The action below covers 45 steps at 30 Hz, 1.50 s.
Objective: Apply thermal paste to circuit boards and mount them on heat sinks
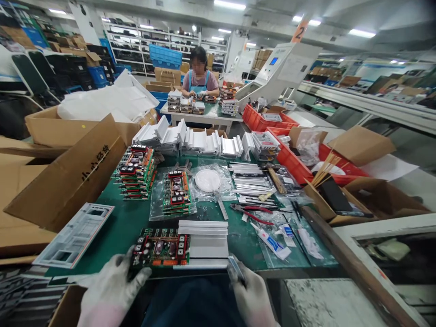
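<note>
In front of me a green circuit board (pixel 160 247) with black, red and orange parts lies against a silver aluminium heat sink (pixel 209 245). My left hand (pixel 117 279), in a whitish glove, grips the board's left end, fingers behind it and thumb at the near side. My right hand (pixel 252 284), also gloved, is closed around a small flat silver-and-dark piece (pixel 236 270) beside the heat sink's near right corner; its exact kind I cannot make out. A grey plastic frame (pixel 75 234) lies at the left.
Stacked circuit boards (pixel 136 172) and a smaller stack (pixel 176 193) stand behind. A white lid (pixel 207 180), metal strips (pixel 252 181), red-handled pliers (pixel 252 211) and a glue tube (pixel 270 240) lie rightward. Heat sinks (pixel 200 143) line the back. A co-worker (pixel 200 81) sits beyond.
</note>
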Motion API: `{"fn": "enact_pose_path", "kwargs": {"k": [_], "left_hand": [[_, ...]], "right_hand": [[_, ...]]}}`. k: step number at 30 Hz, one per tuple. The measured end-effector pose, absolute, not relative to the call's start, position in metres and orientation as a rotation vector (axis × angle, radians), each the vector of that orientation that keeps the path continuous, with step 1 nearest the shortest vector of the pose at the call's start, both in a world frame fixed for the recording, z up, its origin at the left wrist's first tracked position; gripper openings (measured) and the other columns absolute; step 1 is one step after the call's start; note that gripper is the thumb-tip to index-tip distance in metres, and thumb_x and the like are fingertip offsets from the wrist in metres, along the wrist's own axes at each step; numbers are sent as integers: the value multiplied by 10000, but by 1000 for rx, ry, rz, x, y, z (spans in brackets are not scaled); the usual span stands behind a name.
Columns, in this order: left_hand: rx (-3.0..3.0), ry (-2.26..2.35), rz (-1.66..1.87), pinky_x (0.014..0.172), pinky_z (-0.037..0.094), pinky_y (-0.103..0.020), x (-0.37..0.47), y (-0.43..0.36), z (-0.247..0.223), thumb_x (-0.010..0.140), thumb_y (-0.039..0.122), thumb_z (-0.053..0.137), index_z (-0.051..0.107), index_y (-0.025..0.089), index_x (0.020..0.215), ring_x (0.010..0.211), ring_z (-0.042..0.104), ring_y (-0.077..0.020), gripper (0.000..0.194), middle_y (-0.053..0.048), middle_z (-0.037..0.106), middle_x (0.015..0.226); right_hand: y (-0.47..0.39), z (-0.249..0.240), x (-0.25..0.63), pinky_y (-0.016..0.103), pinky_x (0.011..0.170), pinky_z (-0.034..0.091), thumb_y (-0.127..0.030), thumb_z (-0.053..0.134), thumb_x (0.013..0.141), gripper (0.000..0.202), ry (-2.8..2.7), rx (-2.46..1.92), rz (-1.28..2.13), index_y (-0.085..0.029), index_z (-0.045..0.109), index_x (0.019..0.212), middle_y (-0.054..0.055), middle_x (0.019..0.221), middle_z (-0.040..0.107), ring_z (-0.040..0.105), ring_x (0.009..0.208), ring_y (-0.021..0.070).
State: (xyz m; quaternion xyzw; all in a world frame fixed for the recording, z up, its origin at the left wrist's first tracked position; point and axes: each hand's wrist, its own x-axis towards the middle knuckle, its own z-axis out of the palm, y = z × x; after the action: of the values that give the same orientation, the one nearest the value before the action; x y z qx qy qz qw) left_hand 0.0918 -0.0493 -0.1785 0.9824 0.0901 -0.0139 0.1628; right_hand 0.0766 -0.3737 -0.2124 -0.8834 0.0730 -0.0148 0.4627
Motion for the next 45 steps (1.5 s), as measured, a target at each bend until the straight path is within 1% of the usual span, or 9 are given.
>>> {"fn": "enact_pose_path", "kwargs": {"k": [2,7,12,15,17,20,25,31,45], "left_hand": [[2788,307,-117,839,536,-454,87,-63,-184,795,682,325,622,152,1166,944,661,-329,711,-127,671,923],[2750,97,-188,894,512,-446,94,-101,-190,791,615,435,612,160,1204,988,651,-315,640,-133,672,1044],[2781,37,-204,930,514,-456,102,-100,-193,817,558,459,622,172,1207,1045,654,-318,573,-130,667,1097],[2766,-28,-75,898,550,-436,107,-83,-197,797,546,533,623,214,1217,1043,669,-312,544,-100,684,1096],[2712,-113,134,902,569,-438,112,-72,-203,776,577,586,574,227,1284,1085,663,-321,616,-97,672,1186],[2547,-354,401,948,569,-424,121,-63,-213,766,613,648,519,263,1322,1203,614,-321,669,-97,564,1401],[2475,-587,352,939,580,-360,135,-65,-220,722,517,740,524,296,1303,1239,593,-300,658,-72,473,1502],[2538,-500,219,915,593,-347,140,-62,-226,642,415,762,609,282,1202,1106,678,-284,596,-24,693,1235],[2470,-322,36,909,596,-350,140,-67,-214,603,401,750,650,274,1107,1073,691,-285,529,-21,714,1193]], "right_hand": [[-369,-215,75,248,506,500,-637,414,926,577,164,-2173,-48,-216,774,765,54,570,678,662,536,222],[-349,-215,68,246,583,508,-529,400,982,511,-21,-2148,38,-175,747,1108,75,717,734,707,665,230],[-349,-210,70,266,591,504,-527,391,993,523,-103,-2151,78,-150,738,1093,92,769,737,702,680,234],[-371,-209,78,279,666,536,-611,484,938,627,-160,-2151,-49,-140,602,1335,80,870,722,702,757,230],[-388,-212,85,282,670,532,-513,455,983,533,-184,-2235,-192,-187,549,1394,68,915,698,687,765,209],[-404,-219,94,317,685,499,-244,404,999,402,-266,-2478,-400,-281,593,1352,70,975,683,657,802,212],[-406,-226,107,376,756,447,-34,539,859,563,-306,-2724,-497,-326,610,1335,53,980,700,622,863,240],[-405,-229,115,360,793,431,1,615,801,624,-335,-2714,-499,-382,634,1295,23,984,715,614,879,216],[-406,-227,126,371,840,439,-31,579,840,270,-400,-2468,-587,-237,682,981,19,942,725,637,896,204]]}}
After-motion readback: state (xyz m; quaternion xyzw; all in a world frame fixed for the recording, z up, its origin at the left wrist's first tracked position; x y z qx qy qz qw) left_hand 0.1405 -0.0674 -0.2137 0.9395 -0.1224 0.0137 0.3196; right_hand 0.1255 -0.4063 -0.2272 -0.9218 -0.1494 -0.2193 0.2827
